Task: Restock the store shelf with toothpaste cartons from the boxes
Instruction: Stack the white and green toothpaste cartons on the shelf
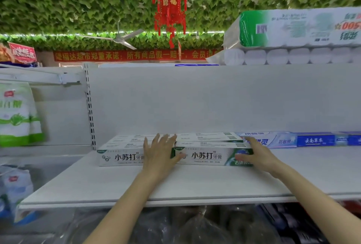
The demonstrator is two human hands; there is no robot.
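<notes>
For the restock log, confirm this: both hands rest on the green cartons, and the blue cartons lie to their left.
Wrong side. The head view shows the blue cartons to the right of the green cartons, not the left. The left hand and right hand do rest on the green ones.

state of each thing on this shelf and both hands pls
left hand: flat, fingers spread, on top of the green-white cartons
right hand: fingers straight, pressing their right end
green-white cartons: lying flat, end to end, labels out
blue cartons: lying flat along the back
shelf: level
tissue packs: stacked on top
</notes>
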